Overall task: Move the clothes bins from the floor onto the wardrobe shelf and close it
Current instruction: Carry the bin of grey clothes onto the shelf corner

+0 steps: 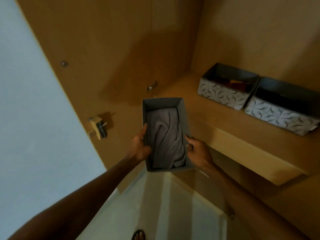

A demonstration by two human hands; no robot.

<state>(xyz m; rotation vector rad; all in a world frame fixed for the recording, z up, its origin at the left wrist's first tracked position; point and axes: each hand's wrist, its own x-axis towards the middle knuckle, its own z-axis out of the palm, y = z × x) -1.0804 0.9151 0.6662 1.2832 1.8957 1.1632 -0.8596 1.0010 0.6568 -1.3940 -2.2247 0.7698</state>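
A grey fabric bin (pixel 161 103) with folded grey cloth (pixel 165 139) inside is held in the air in front of the open wardrobe. My left hand (pixel 140 146) grips its left wall and my right hand (pixel 199 149) grips its right wall. The bin hangs just left of and level with the wooden wardrobe shelf (pixel 225 122). Two patterned bins stand side by side on that shelf at the right: the nearer-left bin (pixel 223 93) holds dark and reddish clothes, and the right bin (pixel 280 115) is dark inside.
The open wardrobe door (pixel 83 58) stands at the left with a hinge (pixel 98 125) on its inner face. A pale wall (pixel 26 101) is far left. Light floor tiles (pixel 164 205) lie below, with a sandalled foot (pixel 138 235) at the bottom edge.
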